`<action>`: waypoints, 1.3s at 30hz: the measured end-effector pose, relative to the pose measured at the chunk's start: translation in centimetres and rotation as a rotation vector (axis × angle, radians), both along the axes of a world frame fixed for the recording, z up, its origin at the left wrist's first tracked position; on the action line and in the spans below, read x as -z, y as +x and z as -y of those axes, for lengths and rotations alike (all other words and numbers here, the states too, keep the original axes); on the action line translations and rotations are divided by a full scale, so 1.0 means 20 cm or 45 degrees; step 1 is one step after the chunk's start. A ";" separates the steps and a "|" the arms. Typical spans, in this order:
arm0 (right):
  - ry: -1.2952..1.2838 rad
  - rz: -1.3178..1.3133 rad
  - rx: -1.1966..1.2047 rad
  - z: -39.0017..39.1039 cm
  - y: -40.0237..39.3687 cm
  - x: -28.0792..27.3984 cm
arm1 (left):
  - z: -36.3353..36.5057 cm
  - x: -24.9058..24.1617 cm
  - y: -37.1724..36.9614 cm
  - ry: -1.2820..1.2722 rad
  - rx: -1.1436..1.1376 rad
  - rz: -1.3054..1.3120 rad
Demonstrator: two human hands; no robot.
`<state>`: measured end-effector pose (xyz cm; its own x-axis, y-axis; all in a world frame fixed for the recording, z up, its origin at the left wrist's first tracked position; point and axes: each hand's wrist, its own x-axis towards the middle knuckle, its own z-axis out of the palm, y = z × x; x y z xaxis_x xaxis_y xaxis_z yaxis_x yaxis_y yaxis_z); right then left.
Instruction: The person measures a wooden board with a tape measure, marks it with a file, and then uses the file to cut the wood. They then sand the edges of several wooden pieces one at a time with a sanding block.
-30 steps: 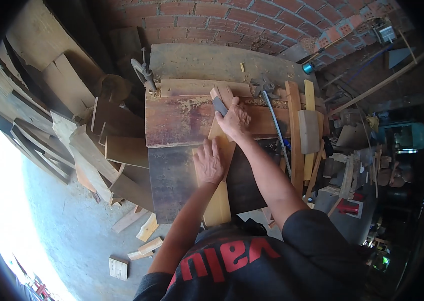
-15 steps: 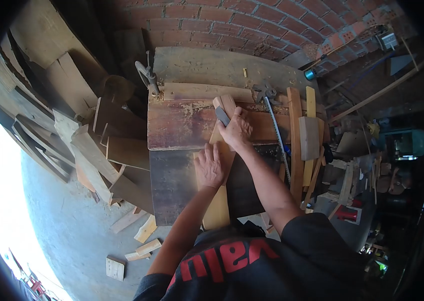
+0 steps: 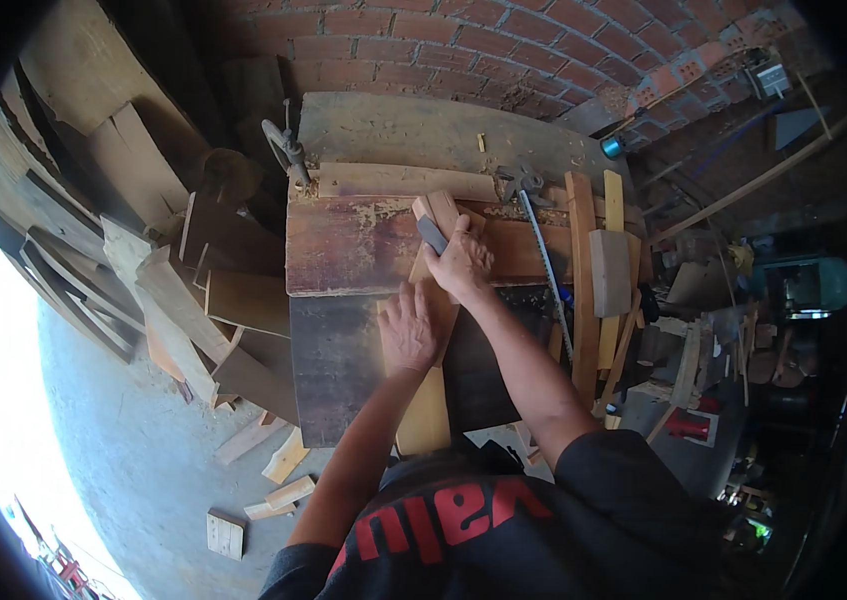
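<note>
A dark grey flat piece (image 3: 432, 233), its kind not clear, is held in my right hand (image 3: 463, 258), the thumb along its lower end. That hand is closed and rests on a narrow wooden strip (image 3: 437, 207) lying slantwise over the bench. Below and to the left, my left hand (image 3: 408, 325) lies with fingers stretched out on the lower part of the wood. Under it, a pale yellow board (image 3: 423, 415) runs down toward my body. A reddish-brown plank (image 3: 348, 245) lies crosswise beneath the strip.
A metal clamp (image 3: 288, 155) stands at the bench's far left corner. To the right lie a saw blade (image 3: 546, 260), upright-running wooden strips (image 3: 581, 290) and a wooden block (image 3: 610, 272). Boards (image 3: 248, 302) are stacked at left; offcuts (image 3: 226, 534) lie on the floor.
The whole view has shifted slightly, so the bench appears a little further left. Both hands keep nearly the same places on the wood; the right still holds the grey piece.
</note>
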<state>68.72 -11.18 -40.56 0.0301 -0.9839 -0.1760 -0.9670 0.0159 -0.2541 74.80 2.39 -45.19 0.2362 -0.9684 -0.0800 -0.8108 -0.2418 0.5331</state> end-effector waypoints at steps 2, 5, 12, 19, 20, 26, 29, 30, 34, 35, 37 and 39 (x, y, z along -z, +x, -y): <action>-0.130 -0.059 0.019 0.25 0.05 0.00 | 0.00 0.04 0.00 -0.025 -0.006 0.054; -0.023 -0.011 0.058 0.48 0.11 0.01 | 0.00 0.07 0.00 -0.054 -0.006 0.067; 0.117 -0.051 -0.017 -0.09 0.00 -0.03 | 0.00 0.01 0.00 -0.012 -0.025 -0.030; 0.055 -0.049 0.003 0.44 0.13 -0.04 | 0.00 0.06 0.00 -0.109 -0.041 0.097; 0.058 -0.016 0.036 0.45 0.13 -0.03 | -0.01 0.05 0.00 -0.169 -0.040 0.139; 0.073 -0.079 0.001 -0.07 0.02 -0.03 | 0.00 0.09 0.00 -0.082 -0.010 0.034; -0.031 -0.107 -0.049 0.04 0.03 0.00 | 0.00 0.07 0.02 -0.059 0.016 0.030; -0.069 -0.115 -0.045 0.14 0.05 -0.01 | -0.01 0.09 0.01 -0.085 0.014 0.063; -0.001 -0.081 0.025 0.47 0.13 -0.03 | -0.01 0.08 0.00 -0.137 -0.018 0.053; -0.030 -0.064 0.042 0.47 0.14 -0.02 | -0.01 0.07 0.01 -0.152 -0.027 0.048; -0.042 -0.081 0.064 0.37 0.12 -0.04 | -0.03 0.08 0.01 -0.149 -0.028 0.049; -0.081 -0.120 -0.029 0.14 0.02 0.04 | -0.01 0.10 0.00 -0.153 -0.030 0.043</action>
<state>69.17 -13.94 -41.35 0.0388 -0.9924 -0.1167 -0.9867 -0.0196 -0.1616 74.77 2.60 -47.17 0.2600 -0.9646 0.0444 -0.8234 -0.1974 0.5320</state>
